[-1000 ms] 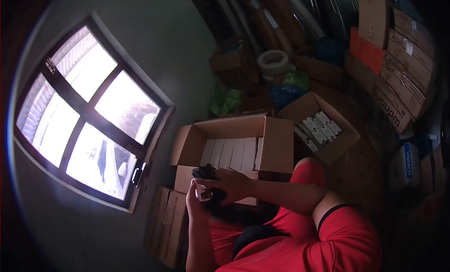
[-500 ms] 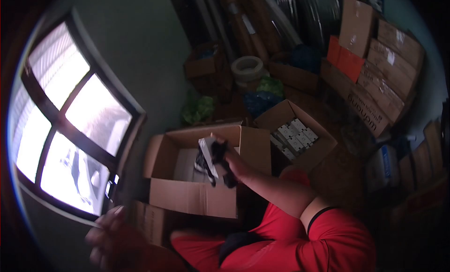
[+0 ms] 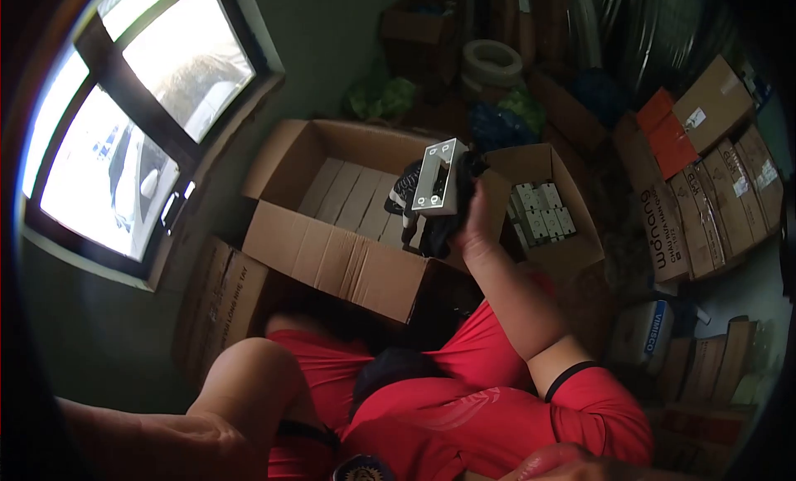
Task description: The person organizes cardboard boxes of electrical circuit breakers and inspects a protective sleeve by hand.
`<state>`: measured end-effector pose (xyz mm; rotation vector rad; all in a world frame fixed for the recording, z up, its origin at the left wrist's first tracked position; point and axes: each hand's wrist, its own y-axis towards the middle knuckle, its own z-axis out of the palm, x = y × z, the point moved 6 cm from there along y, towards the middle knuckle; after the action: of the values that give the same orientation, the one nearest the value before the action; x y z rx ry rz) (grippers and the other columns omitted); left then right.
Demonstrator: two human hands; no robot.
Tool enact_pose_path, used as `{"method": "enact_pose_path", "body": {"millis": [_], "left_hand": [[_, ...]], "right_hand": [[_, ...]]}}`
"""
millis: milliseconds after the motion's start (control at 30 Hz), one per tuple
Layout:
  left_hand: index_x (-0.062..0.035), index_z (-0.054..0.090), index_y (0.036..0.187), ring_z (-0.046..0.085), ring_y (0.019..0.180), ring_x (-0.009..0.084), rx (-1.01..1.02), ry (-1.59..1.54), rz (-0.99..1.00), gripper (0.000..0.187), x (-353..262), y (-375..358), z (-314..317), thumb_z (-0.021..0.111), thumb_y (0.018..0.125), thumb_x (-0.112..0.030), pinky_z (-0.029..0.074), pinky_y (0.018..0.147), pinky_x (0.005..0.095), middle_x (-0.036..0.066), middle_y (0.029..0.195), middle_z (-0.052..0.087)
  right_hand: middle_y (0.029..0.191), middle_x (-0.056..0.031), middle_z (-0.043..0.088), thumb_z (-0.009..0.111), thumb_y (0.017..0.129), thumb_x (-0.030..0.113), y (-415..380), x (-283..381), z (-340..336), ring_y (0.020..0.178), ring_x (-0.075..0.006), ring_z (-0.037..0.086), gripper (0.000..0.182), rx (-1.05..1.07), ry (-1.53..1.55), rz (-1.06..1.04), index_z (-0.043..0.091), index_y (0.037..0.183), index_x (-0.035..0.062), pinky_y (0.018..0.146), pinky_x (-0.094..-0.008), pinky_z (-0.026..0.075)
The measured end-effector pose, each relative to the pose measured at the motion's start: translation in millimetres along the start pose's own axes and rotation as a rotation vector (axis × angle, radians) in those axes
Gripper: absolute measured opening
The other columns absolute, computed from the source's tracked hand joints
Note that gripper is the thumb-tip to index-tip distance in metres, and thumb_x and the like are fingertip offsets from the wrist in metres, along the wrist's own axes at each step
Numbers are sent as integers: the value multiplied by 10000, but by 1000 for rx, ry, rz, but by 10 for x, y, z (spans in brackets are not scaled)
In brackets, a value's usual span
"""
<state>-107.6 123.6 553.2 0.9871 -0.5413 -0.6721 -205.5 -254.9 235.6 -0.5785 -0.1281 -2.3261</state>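
Observation:
My right hand (image 3: pixel 473 220) is closed around a white rectangular box (image 3: pixel 430 201) with a long opening and small round holes at its ends. Bunched against that box is black material (image 3: pixel 441 234), and a black-and-white patterned piece (image 3: pixel 405 187) shows on its left side; I cannot make out what either is. Hand and box are above the right side of a large open carton (image 3: pixel 336 253). Pale flat pieces line the carton's inside. At the lower left my left hand (image 3: pixel 186 439) is close to the camera, its fingers hidden.
A smaller carton (image 3: pixel 572 253) with several white pieces (image 3: pixel 543 211) stands to the right. Stacked cartons (image 3: pixel 705 207) lean at the far right. A window (image 3: pixel 141 108) is on the left. Behind are a white coil (image 3: pixel 492 62) and green plastic bags (image 3: pixel 381 98).
The view has shifted, and the white box has turned so its opening and end holes face me. My left hand has come nearer the camera, and its fingers no longer show.

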Motion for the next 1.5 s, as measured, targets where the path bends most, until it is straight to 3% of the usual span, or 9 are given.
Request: {"method": "enact_pose_path", "body": {"millis": [67, 200, 233, 300, 367, 467, 900, 1300, 1500], "left_hand": [[-20, 550, 1349, 524, 1265, 296, -23, 15, -11, 410, 8, -57, 7, 565, 1001, -237, 184, 1211, 578, 180, 1245, 585], [15, 552, 1342, 547, 1248, 292, -47, 87, -35, 389, -12, -123, 52, 552, 1015, -195, 143, 1246, 577, 199, 1196, 615], [16, 543, 1351, 534, 1271, 284, -25, 14, -32, 400, 30, -184, 141, 562, 1012, -197, 121, 1250, 581, 201, 1196, 617], [17, 525, 1368, 506, 1317, 268, 47, -119, -42, 426, 79, -245, 281, 580, 1007, -200, 76, 1258, 587, 206, 1196, 619], [12, 508, 1388, 520, 1288, 245, 23, -187, -74, 452, 85, -326, 195, 593, 1005, -212, 84, 1258, 546, 193, 1186, 628], [-6, 486, 1423, 604, 1130, 196, -117, -230, -133, 489, 115, -389, -282, 602, 1010, -241, 174, 1245, 411, 146, 1156, 651], [-12, 480, 1435, 595, 1156, 204, -39, -241, -344, 511, 463, -587, -111, 612, 1003, -252, 204, 1231, 406, 150, 1189, 641], [-17, 475, 1446, 587, 1179, 211, -19, -231, -360, 532, 492, -562, -90, 622, 997, -262, 232, 1218, 401, 153, 1218, 632], [-20, 473, 1451, 584, 1191, 214, 36, -214, -260, 542, 398, -365, -70, 628, 994, -267, 245, 1212, 398, 155, 1233, 628]], "right_hand": [[1098, -151, 668, 526, 948, 537, 89, 3, -138, 1004, -291, 667, 569, -68, 10, -30, 603, 1205, 34, 886, -451, 558], [1124, -130, 667, 537, 945, 555, 64, 37, 7, 1036, -290, 663, 599, 32, -47, -24, 593, 1249, 42, 906, -446, 552], [1131, -124, 666, 543, 944, 563, 113, 17, -107, 1040, -280, 660, 601, -73, -53, -49, 592, 1253, 51, 901, -437, 553], [1136, -121, 664, 544, 944, 556, 155, -19, -180, 1046, -275, 657, 589, -52, -60, -37, 594, 1253, 58, 904, -438, 551], [1147, -115, 659, 545, 941, 541, 179, -39, -286, 1061, -273, 650, 564, -58, -41, -22, 605, 1246, 70, 914, -440, 547], [1157, -112, 655, 550, 933, 535, 189, -30, -255, 1066, -274, 648, 566, -82, -67, -65, 605, 1251, 70, 930, -442, 542], [1213, -119, 645, 536, 954, 517, 246, -93, -420, 1122, -285, 634, 567, -19, 1, 25, 582, 1315, 82, 990, -456, 522], [1151, -112, 658, 545, 924, 515, 159, -57, -285, 1060, -289, 649, 563, -127, -45, -17, 596, 1261, 66, 919, -452, 538], [1119, -104, 665, 488, 964, 519, 150, -32, -197, 1038, -268, 658, 537, -39, -1, -6, 609, 1231, 68, 917, -437, 543]]}}
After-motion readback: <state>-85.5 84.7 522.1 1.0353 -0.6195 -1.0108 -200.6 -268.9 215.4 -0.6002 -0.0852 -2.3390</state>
